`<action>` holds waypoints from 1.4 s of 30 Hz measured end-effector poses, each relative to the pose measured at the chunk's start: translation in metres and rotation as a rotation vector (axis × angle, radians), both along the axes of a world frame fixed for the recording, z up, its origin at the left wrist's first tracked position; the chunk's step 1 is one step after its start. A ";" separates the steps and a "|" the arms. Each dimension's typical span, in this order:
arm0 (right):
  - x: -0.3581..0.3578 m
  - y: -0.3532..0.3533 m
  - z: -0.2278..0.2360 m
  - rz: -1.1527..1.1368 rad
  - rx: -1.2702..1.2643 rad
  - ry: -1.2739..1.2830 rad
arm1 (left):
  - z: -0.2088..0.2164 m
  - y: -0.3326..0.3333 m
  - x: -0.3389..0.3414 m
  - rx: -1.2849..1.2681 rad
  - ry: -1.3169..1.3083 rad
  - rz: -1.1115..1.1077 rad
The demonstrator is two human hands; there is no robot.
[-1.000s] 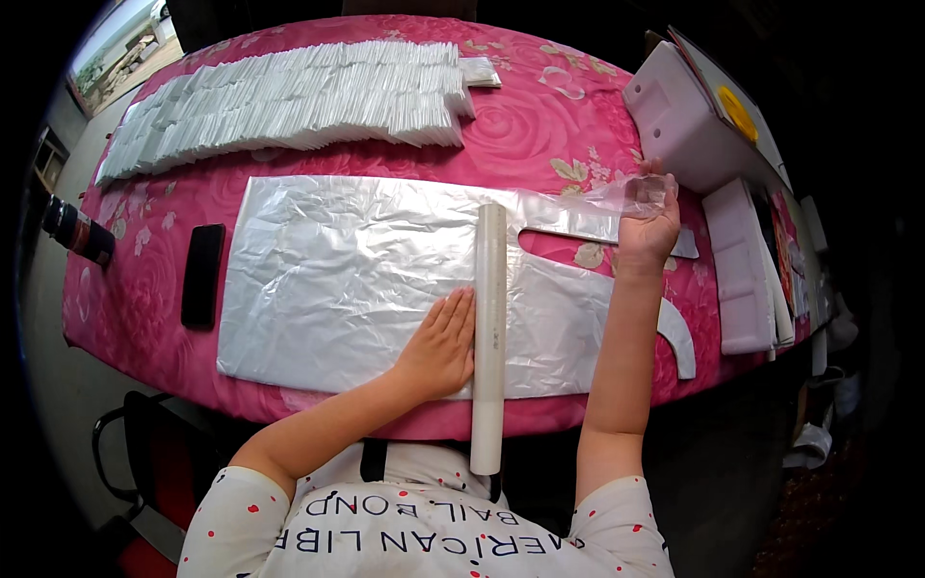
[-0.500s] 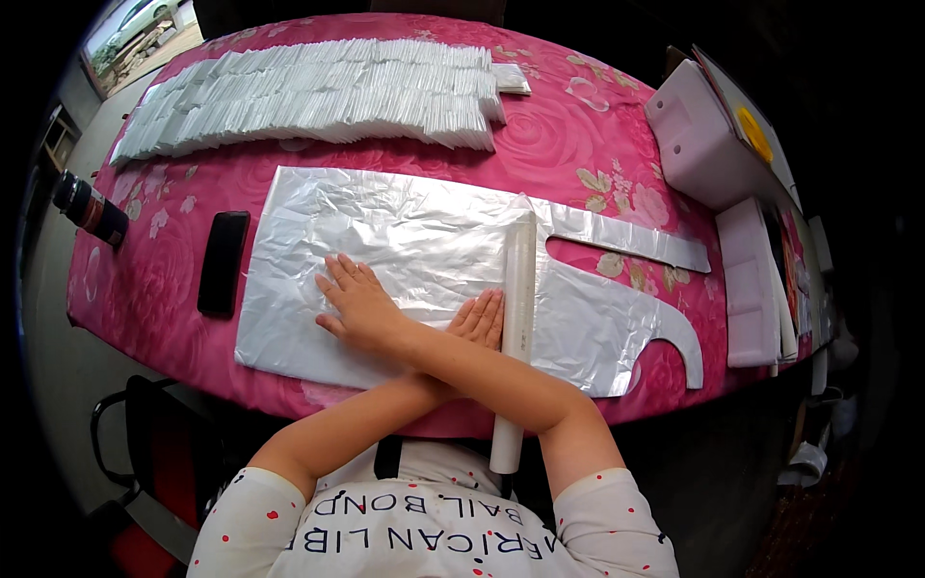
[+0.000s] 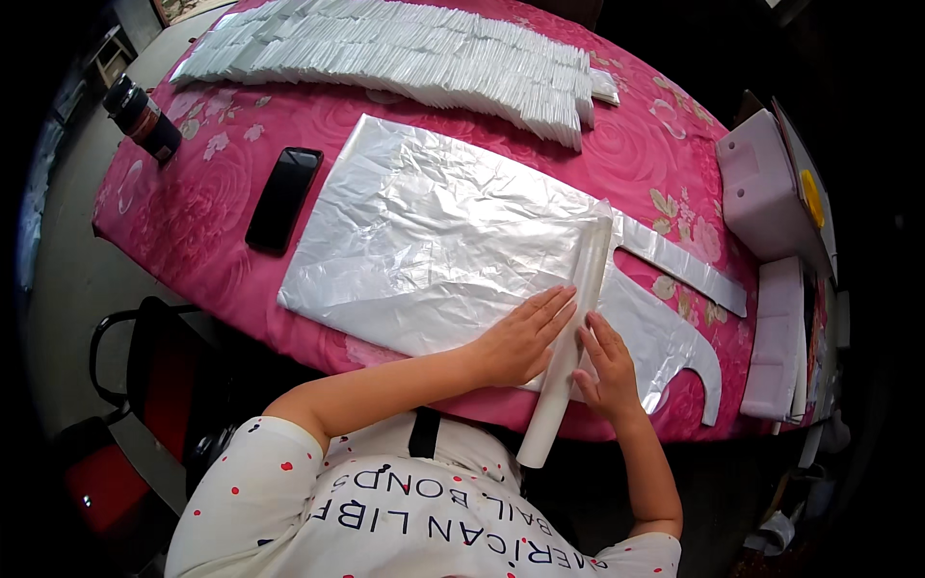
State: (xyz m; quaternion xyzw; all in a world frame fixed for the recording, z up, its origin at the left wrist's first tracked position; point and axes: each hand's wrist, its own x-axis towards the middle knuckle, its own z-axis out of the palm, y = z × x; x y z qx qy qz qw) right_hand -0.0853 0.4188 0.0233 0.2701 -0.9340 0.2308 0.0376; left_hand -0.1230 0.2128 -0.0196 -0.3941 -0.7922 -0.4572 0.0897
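A thin, shiny whitish plastic sheet lies wrinkled across the table, its right end cut into two curved, strap-like arms. Across it stands a long pale tube, slanted, its near end jutting past the table's front edge towards my body. My left hand lies flat at the tube's left side, fingers stretched out and fingertips at its edge. On the other side my right hand has its fingers apart, with fingertips and thumb beside the tube. Neither hand is wrapped round it.
Rows of folded white packets fill the far side of the pink flowered tablecloth. A black phone and a dark bottle are at left. White foam boxes stand at right. A chair is at lower left.
My crossed arms have uncrossed. The left hand is now left of the tube; the right hand has moved from the sheet to its right side. The view has shifted and tilted.
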 end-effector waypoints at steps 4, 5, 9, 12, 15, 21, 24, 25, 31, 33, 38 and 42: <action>-0.005 -0.006 -0.003 0.073 0.052 -0.039 | 0.026 -0.056 0.019 -0.026 -0.020 -0.103; -0.008 -0.011 -0.002 0.091 0.077 -0.048 | 0.028 -0.073 0.023 -0.037 0.007 -0.070; -0.019 -0.042 0.002 0.161 0.143 -0.057 | 0.030 -0.153 0.038 -0.129 0.075 0.142; -0.026 -0.069 0.002 0.205 0.167 -0.053 | 0.027 -0.204 0.050 -0.414 0.035 0.310; -0.032 -0.081 0.002 0.239 0.213 -0.047 | 0.031 -0.238 0.064 -0.621 0.017 0.286; -0.030 -0.085 0.002 0.218 0.269 -0.050 | 0.007 -0.277 0.088 -0.845 0.036 0.192; -0.029 -0.087 0.006 0.218 0.274 -0.057 | -0.005 -0.287 0.091 -0.873 0.234 0.182; -0.030 -0.088 0.006 0.218 0.276 -0.059 | -0.007 -0.288 0.090 -0.862 0.320 0.180; -0.030 -0.091 0.004 0.217 0.254 -0.059 | 0.006 -0.285 0.084 -0.629 0.333 0.028; -0.030 -0.092 0.005 0.215 0.248 -0.062 | 0.014 -0.277 0.078 -0.470 0.232 0.037; -0.030 -0.094 0.003 0.222 0.223 -0.046 | 0.049 -0.242 0.028 -0.141 -0.140 0.080; -0.031 -0.093 -0.001 0.209 0.157 -0.023 | 0.060 -0.196 -0.049 -0.092 -0.381 0.204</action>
